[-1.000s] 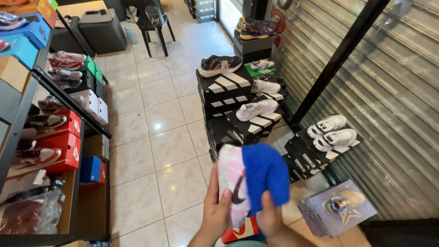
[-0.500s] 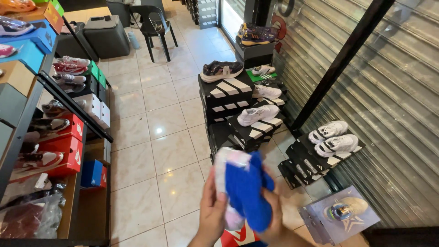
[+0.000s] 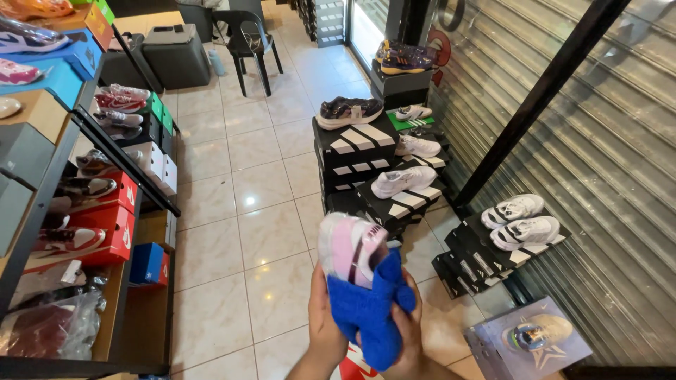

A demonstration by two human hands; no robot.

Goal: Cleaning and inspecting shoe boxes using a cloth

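Head view: cloth (image 3: 370, 317) hides shoe (image 3: 348, 246).

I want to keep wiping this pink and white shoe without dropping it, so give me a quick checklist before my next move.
1. Left hand supports the pink and white shoe from the side: ok.
2. Right hand presses the blue cloth against the shoe: ok.
3. Cloth covers the shoe's lower part: ok.
4. Shoe's upper end clean: cannot tell.
5. Stacked black boxes stand apart from the hands: ok.
6. Tiled floor below is dry: cannot tell.
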